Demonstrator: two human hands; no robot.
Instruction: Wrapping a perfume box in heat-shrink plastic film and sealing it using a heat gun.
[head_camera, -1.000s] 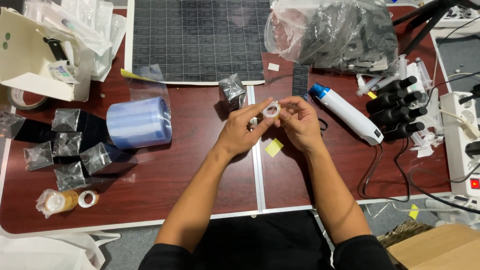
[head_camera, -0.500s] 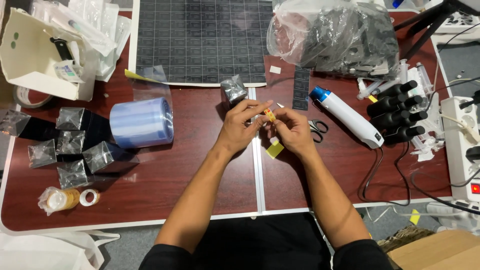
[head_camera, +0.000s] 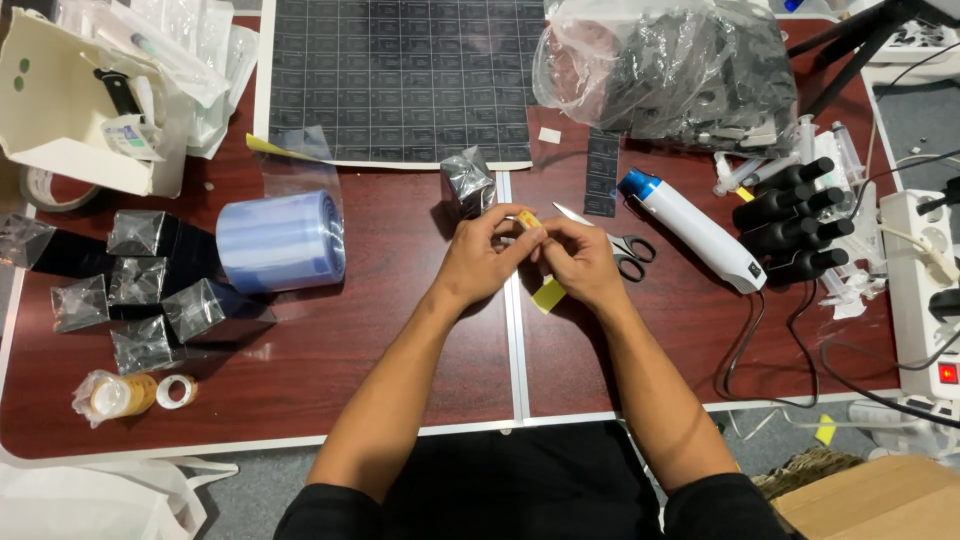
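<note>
At the centre of the frame, your left hand and right hand meet, fingertips pinching a small yellow piece together above the counter. Scissors lie just right of them.

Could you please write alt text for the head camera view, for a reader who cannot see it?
Both hands, left hand and right hand, pinch a small roll of tape above a dark red table. Scissors and a white heat gun lie to the right, a roll of clear film to the left.
</note>
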